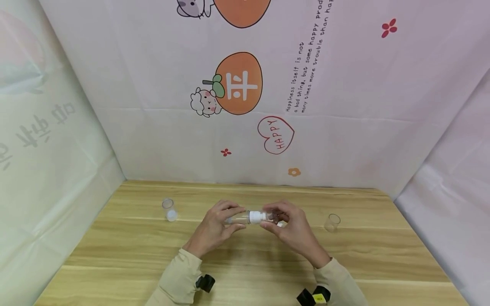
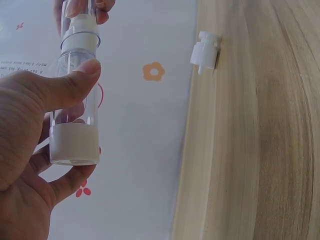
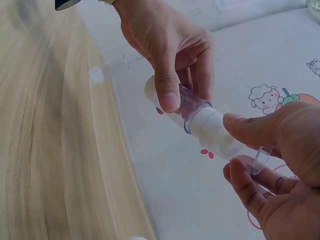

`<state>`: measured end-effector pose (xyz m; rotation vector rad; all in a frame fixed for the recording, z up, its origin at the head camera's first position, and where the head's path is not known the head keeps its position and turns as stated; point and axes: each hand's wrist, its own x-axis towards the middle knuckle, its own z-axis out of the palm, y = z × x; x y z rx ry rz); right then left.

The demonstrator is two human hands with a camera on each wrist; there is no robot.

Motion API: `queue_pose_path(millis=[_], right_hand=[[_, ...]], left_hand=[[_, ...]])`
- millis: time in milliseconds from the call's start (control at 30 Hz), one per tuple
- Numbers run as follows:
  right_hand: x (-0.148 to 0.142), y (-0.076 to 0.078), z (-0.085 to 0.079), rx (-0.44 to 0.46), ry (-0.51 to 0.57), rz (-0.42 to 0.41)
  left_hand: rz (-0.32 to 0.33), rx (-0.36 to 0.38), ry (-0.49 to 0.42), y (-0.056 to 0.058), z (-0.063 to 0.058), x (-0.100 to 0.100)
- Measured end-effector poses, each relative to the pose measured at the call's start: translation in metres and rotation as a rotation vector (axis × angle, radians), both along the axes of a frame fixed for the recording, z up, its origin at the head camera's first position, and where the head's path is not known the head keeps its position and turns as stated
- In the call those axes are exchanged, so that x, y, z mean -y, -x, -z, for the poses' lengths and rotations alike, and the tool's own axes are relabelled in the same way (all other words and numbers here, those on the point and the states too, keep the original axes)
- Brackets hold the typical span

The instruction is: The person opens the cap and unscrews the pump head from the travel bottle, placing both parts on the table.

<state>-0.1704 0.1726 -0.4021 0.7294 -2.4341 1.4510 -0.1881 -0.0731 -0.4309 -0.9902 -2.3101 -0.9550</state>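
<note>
My left hand (image 1: 216, 225) grips a clear pump bottle (image 1: 241, 218), which lies sideways in the air above the table. The bottle has a white base (image 2: 75, 144) and a white collar (image 1: 255, 217). In the left wrist view the thumb presses along its clear wall. At the other end, my right hand (image 1: 291, 227) pinches a clear cap (image 3: 261, 161) between thumb and fingers, around the white pump top. Those fingers partly hide the pump top.
A loose white pump head (image 2: 205, 51) lies on the wooden table (image 1: 134, 255), partly behind my right hand in the head view. A clear container with a white bottom (image 1: 171, 215) is at left, a clear cap (image 1: 332, 223) at right. A printed cloth (image 1: 172, 140) hangs behind.
</note>
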Motion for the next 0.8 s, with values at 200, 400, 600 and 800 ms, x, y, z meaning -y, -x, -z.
queue_pose_path(millis=[200, 400, 600, 800], right_hand=[[-0.008, 0.0, -0.002, 0.014, -0.004, 0.027], [-0.017, -0.003, -0.005, -0.004, 0.019, 0.036], [-0.029, -0.001, -0.003, -0.018, -0.001, 0.07], [-0.039, 0.003, 0.002, -0.01, -0.023, 0.103]], left_hand=[[-0.027, 0.006, -0.011, 0.001, 0.003, 0.001], [-0.057, 0.019, -0.009, 0.001, 0.005, 0.002], [-0.077, 0.046, -0.009, 0.001, 0.005, 0.003], [-0.069, 0.084, -0.037, 0.0, 0.007, 0.002]])
